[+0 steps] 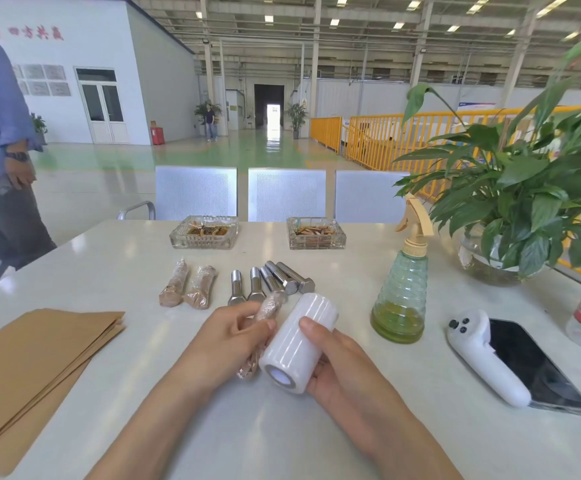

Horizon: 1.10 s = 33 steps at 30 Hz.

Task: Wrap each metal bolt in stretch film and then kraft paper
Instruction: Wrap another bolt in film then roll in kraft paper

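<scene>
Near the table's point(316, 445) front edge my right hand point(330, 368) gripped the film roll point(299, 344) and my left hand point(226, 337) pinched the wrapped bolt point(264, 320); slack film could bunch.

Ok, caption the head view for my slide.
Left hand holds a film-wrapped bolt beside the white stretch-film roll in the right hand.

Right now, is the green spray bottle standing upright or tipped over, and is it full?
Upright: the spray bottle stands on its base on the table, trigger on top. Not full; greenish liquid fills only the bottom part.
</scene>
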Each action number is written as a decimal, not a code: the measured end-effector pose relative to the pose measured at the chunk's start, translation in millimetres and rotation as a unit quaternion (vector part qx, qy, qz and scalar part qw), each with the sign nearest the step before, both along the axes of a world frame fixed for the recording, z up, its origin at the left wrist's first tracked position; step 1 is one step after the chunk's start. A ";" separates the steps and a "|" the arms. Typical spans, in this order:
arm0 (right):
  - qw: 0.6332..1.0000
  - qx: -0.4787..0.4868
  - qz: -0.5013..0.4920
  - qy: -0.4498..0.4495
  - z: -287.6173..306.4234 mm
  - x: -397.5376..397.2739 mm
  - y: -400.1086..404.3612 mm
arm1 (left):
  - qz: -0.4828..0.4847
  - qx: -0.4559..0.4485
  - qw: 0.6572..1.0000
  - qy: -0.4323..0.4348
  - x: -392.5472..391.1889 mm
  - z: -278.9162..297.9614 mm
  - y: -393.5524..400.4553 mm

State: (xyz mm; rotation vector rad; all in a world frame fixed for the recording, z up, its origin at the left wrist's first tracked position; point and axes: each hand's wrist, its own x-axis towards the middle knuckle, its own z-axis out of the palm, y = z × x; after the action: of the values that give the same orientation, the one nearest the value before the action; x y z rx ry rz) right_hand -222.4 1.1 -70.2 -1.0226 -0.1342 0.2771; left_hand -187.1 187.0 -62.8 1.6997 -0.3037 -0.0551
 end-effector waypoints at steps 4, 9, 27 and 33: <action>0.999 0.019 0.030 -0.017 -1.3 -1.3 -3.4 | 0.039 0.105 0.986 -0.124 0.8 -3.5 -8.6; 0.998 0.040 0.039 -0.014 -0.7 -2.9 -5.3 | 0.075 0.172 0.968 -0.169 0.5 -5.1 -5.1; 0.995 0.089 0.041 0.030 6.0 -5.8 -6.7 | 0.010 -0.026 0.999 0.017 0.7 2.9 -1.4; 0.996 0.067 0.059 0.011 4.7 -6.3 -7.0 | 0.006 -0.028 0.999 0.025 -3.4 4.2 -6.7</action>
State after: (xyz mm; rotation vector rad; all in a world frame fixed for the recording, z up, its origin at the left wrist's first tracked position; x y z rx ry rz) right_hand -228.7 -5.9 -65.5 -0.8801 -0.1915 0.3815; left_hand -190.4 180.3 -58.6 1.6412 -0.2564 -0.0797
